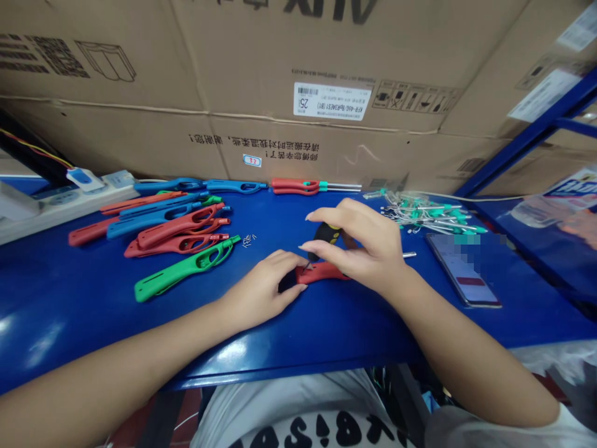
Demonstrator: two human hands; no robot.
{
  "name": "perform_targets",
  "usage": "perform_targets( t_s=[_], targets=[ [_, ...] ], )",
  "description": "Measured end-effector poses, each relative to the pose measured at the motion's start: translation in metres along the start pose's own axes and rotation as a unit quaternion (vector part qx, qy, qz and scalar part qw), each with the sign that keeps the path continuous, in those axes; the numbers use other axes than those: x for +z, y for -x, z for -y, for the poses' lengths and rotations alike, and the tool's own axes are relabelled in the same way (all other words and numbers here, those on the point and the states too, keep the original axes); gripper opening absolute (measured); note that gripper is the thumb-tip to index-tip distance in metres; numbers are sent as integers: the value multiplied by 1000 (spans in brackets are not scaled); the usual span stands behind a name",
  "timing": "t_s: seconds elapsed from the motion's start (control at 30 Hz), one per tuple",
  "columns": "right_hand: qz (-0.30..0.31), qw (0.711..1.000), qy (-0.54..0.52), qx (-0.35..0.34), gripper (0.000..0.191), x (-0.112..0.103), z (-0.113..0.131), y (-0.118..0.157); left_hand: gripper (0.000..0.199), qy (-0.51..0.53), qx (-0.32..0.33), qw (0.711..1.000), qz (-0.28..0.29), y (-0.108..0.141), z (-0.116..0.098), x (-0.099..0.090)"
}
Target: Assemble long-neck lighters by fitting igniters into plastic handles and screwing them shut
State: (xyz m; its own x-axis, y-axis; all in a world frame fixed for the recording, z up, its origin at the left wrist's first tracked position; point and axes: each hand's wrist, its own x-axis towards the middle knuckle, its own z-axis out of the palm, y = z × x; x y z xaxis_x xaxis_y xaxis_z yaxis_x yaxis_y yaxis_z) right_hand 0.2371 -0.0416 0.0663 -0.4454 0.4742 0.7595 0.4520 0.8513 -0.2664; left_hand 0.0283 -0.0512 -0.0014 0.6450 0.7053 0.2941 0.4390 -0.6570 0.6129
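Observation:
A red lighter body (321, 272) lies on the blue table in front of me, its metal tube (409, 254) showing past my right hand. My left hand (268, 283) pinches the near-left end of this body between thumb and fingers. In my right hand (366, 246) is a screwdriver (325, 239) with a black and yellow handle, tilted, its tip at the body's left end. The middle of the red body is partly hidden by my right hand. Several small screws (249, 240) lie loose to the left, beyond my left hand.
Red, blue and green lighter shells (181, 270) are piled at left, beside a white power strip (65, 202). A red lighter (298, 186) lies at the back. Metal tubes with green parts and wires (429, 214) are heaped at right, near a phone (461, 270). Cardboard (261, 68) walls the back.

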Motion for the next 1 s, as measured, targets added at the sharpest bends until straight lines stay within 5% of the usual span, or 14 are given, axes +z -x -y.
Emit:
perform_targets(
  t_s=[0.17, 0.3, 0.4, 0.6, 1.0],
  targets=[
    [66, 996, -56, 25, 43, -2, -1, 1, 22, 1, 1, 1000, -4, 0, 0, -1],
    [28, 998, -59, 6, 27, -1, -2, 0, 27, -1, -2, 1000, -4, 0, 0, -1],
    [35, 999, -8, -14, 33, -1, -2, 1, 26, 0, 1, 1000, -4, 0, 0, -1],
    [59, 990, -124, 26, 34, 0, -3, 0, 22, 1, -3, 1000, -9, 0, 0, -1],
    [64, 997, 41, -16, 27, -1, 10, -1, 16, 22, -44, 999, 9, -2, 0, 0]
  ],
)
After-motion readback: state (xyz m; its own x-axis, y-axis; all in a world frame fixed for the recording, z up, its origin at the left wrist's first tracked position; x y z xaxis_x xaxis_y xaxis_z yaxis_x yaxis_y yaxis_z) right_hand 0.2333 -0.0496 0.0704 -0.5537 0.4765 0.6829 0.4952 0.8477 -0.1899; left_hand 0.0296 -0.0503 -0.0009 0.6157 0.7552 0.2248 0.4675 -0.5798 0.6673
